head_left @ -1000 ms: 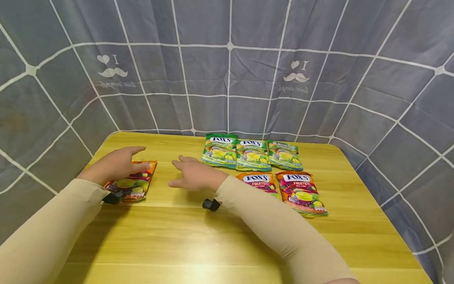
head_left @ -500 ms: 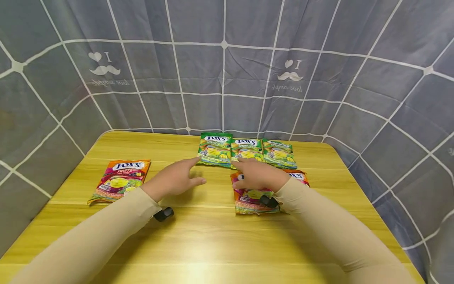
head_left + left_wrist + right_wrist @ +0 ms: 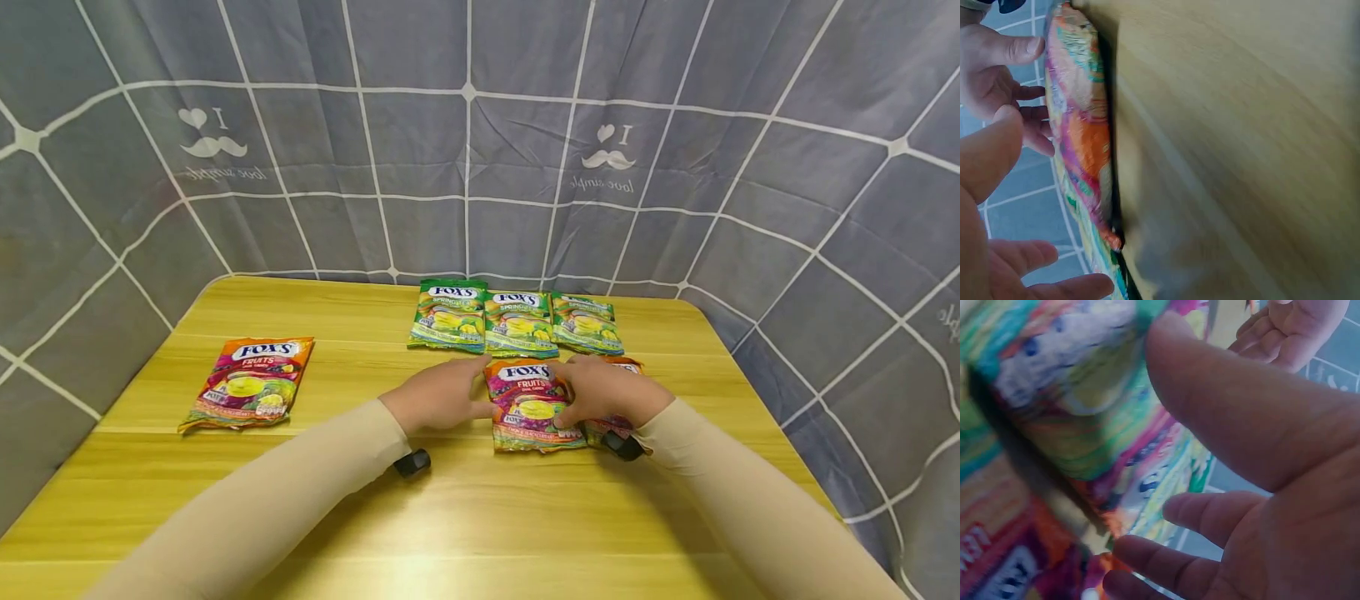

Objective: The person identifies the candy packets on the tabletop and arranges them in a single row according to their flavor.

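An orange and purple bag of Fox's Fruits candy [image 3: 525, 421] lies on the table between the two hands. My left hand [image 3: 438, 395] is at its left edge, thumb and fingers spread; in the left wrist view the fingers are straight beside the bag [image 3: 1079, 94]. At the opposite edge is my right hand [image 3: 615, 392], its thumb over the bag's face and its fingers extended near the top, as the right wrist view also shows [image 3: 1097, 425]. That hand partly covers a second Fruits candy bag [image 3: 597, 429] lying just to the right.
Three green Fox's Spring Tea candy bags [image 3: 519, 325] stand in a row at the table's back. A third Fruits bag [image 3: 247, 383] lies alone at the left. Grey checked curtain [image 3: 420, 150] surrounds the wooden table [image 3: 450, 517] at the back and sides.
Both hands have swept to the right. The left hand has left the bag at the left, and the right hand has come to the middle bag's right edge.
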Motion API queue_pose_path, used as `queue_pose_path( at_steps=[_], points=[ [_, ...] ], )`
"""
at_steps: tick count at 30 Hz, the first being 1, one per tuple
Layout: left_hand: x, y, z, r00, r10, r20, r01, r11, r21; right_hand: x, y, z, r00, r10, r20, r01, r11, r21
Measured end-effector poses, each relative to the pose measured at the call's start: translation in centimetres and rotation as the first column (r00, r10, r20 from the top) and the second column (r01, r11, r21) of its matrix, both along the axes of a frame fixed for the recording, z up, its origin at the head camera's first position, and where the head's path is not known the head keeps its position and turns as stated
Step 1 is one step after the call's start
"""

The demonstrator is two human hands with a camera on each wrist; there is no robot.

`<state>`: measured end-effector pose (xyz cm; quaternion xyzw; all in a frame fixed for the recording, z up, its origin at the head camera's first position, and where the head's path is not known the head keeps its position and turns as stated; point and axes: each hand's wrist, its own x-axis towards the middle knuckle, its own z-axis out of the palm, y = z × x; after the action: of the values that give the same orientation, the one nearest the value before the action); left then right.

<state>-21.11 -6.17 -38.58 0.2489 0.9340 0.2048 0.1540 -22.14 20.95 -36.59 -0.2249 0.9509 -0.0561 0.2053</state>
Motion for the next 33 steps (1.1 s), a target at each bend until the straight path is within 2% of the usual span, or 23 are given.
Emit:
queue_pose_path(
  at_steps=[2,7,11,17,23,33],
  points=[
    [0.0,0.6,-0.4,1.0,-0.03,0.004,0.03,1.0,-0.004,0.0,0.2,-0.3,1.0,0.025,-0.003,-0.025,1.0,0.0],
    [0.1,1.5,-1.0,0.997,-0.077,-0.004,0.077,0.996,-0.054,0.1,0.4,-0.9,1.0,0.023,-0.015,-0.023,0.999,0.023],
    [0.3,1.9,-1.4,0.996,-0.08,-0.026,0.076,0.989,-0.13,0.1,0.3,-1.1,1.0,-0.001,-0.005,0.001,0.999,0.043],
    [0.4,2.2,-1.8,0.998,-0.057,-0.035,0.05,0.985,-0.165,0.3,0.0,-1.0,1.0,-0.02,-0.003,0.02,0.998,0.062],
    [0.7,2.5,-1.8,1.0,-0.025,-0.011,0.023,0.992,-0.127,0.6,-0.2,-0.8,1.0,-0.026,-0.005,0.027,0.998,0.064],
    [1.0,2.7,-1.8,0.999,-0.014,0.048,0.014,1.0,-0.009,1.1,-0.3,-1.0,0.995,-0.094,0.03,0.095,0.995,-0.038]
  ],
)
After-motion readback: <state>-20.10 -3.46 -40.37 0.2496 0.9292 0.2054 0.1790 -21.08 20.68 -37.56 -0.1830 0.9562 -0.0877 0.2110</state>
